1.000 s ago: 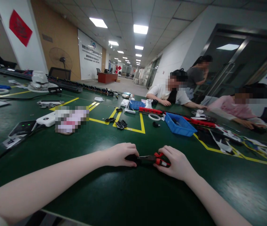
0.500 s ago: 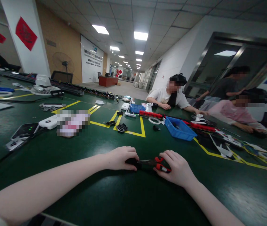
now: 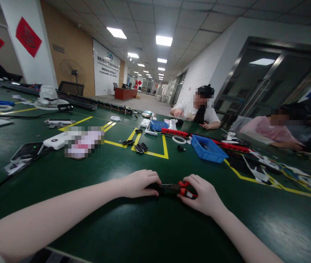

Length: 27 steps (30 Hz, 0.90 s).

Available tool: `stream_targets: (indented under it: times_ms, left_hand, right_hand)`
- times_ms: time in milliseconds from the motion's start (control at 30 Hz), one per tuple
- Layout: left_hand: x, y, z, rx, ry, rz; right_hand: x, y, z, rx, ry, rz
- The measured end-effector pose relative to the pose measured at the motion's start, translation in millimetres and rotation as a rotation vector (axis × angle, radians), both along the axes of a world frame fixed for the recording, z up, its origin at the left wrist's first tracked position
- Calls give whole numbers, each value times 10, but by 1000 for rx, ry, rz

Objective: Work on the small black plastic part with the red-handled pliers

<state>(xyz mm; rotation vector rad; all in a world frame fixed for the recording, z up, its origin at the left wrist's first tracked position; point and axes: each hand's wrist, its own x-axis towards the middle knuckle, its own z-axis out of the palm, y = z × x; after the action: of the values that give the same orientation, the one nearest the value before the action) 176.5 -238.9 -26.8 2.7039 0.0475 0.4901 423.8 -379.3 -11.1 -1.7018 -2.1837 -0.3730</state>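
My right hand (image 3: 206, 194) is closed around the red-and-black handles of a pair of pliers (image 3: 186, 192), just above the green table. The metal jaws point left, toward my left hand (image 3: 141, 183). That hand is closed, thumb and fingers pinching a small black part (image 3: 153, 186) that is mostly hidden by the fingers. The jaw tips reach this part, but I cannot tell whether they grip it.
Beyond my hands lie several black parts (image 3: 141, 147) within yellow tape lines, and a blue bin (image 3: 208, 149). To the left are a phone (image 3: 85, 143) and a white device (image 3: 55, 141) with a cable. Two people sit across the table at the right.
Both my hands and the pliers keep nearly the same pose. Across the table, the person in white has drawn an arm back, and a standing person has moved right.
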Motion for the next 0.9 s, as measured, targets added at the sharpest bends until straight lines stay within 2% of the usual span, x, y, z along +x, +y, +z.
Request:
stream_targets:
  times_ms: [200, 467, 700, 900]
  left_hand:
    - [6, -8, 4, -15, -2, 33]
    - [4, -5, -5, -19, -2, 58]
    - [-25, -12, 56, -95, 19, 35]
    - [-8, 23, 5, -106, 23, 42]
  right_hand:
    - [30, 17, -23, 167, -115, -6]
    - [89, 26, -26, 280, -218, 22]
    - [75, 11, -4, 276, -223, 32]
    - [59, 11, -9, 271, -227, 38]
